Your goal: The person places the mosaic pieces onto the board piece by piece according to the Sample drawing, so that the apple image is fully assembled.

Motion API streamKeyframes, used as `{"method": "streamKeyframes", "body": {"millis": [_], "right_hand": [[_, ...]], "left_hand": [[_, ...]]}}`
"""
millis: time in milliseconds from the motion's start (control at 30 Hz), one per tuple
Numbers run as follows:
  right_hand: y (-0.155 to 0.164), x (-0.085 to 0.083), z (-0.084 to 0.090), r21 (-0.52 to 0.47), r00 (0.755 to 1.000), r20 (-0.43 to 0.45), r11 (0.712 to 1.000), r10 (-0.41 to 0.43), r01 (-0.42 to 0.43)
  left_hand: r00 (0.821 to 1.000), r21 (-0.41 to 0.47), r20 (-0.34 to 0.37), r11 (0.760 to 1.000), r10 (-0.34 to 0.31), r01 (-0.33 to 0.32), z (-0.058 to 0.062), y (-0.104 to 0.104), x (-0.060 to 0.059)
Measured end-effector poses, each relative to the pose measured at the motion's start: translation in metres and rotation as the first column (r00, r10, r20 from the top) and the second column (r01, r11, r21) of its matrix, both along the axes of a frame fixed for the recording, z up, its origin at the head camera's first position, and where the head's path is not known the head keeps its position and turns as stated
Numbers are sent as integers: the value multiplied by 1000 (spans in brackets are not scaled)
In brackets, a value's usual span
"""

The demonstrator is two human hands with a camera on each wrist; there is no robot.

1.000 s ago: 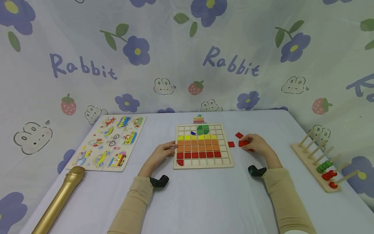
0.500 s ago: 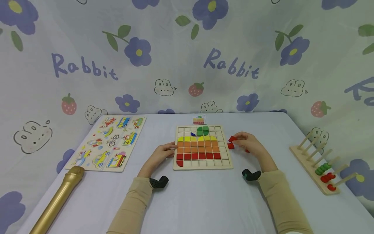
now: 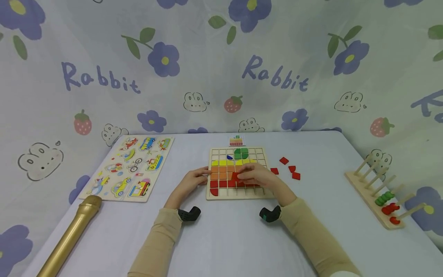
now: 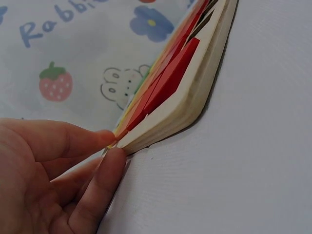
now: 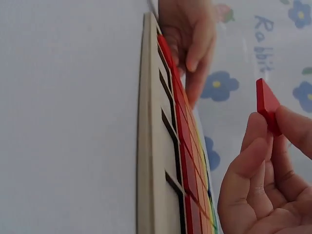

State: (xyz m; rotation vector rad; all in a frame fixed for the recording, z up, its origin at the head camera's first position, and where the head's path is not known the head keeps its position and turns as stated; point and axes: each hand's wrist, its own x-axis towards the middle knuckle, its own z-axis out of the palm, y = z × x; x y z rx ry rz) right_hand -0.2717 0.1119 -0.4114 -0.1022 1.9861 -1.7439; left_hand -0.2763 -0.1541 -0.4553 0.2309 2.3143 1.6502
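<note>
A wooden grid board (image 3: 238, 198) lies on the table with rows of red, orange and yellow tiles, green pieces (image 3: 241, 154) and a small blue piece (image 3: 230, 157). My left hand (image 3: 192, 182) holds the board's left edge, thumb and forefinger pinching it in the left wrist view. Above the middle of the board, my right hand (image 3: 263, 179) pinches a red square tile (image 5: 267, 105) between thumb and fingers, clear of the surface in the right wrist view. Several loose red tiles (image 3: 283, 160) lie right of the board. The right hand hides part of the grid.
A small picture card (image 3: 237, 140) lies behind the board. To the left are a vehicle puzzle board (image 3: 129, 167) and a gold microphone (image 3: 74, 231). A wooden peg rack (image 3: 373, 200) with red and green beads stands at the right edge. A printed curtain (image 3: 221, 77) hangs behind.
My right hand has picked up a red tile from the loose ones at the right and carried it left over the board. My left hand has stayed at the board's edge.
</note>
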Motion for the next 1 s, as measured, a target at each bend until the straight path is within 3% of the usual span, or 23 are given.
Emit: {"method": "streamKeyframes", "body": {"millis": [200, 433, 533, 667, 767, 900, 1000], "right_hand": [[-29, 5, -10, 251, 982, -159, 966, 103, -61], [-44, 15, -13, 445, 913, -340, 894, 224, -53], [-47, 18, -13, 514, 896, -364, 857, 254, -34], [-48, 18, -13, 568, 897, -344, 822, 277, -36], [-48, 18, -12, 563, 898, -339, 825, 280, -45], [-38, 13, -10, 487, 917, -326, 872, 230, -45], [-16, 7, -5, 452, 930, -331, 892, 160, 7]], "left_hand": [[1000, -1, -14, 1000, -22, 22, 0, 2, -2], [999, -14, -24, 999, -37, 37, 0, 4, -3], [999, -13, -23, 999, -30, 30, 1, 4, -3], [1000, -17, -16, 1000, -19, 19, 2, 3, -2], [1000, -17, -7, 1000, -15, 15, 2, 2, -2], [1000, -11, 2, 1000, -11, 11, 1, 1, -1], [1000, -20, 7, 1000, 2, -2, -1, 0, -2]]}}
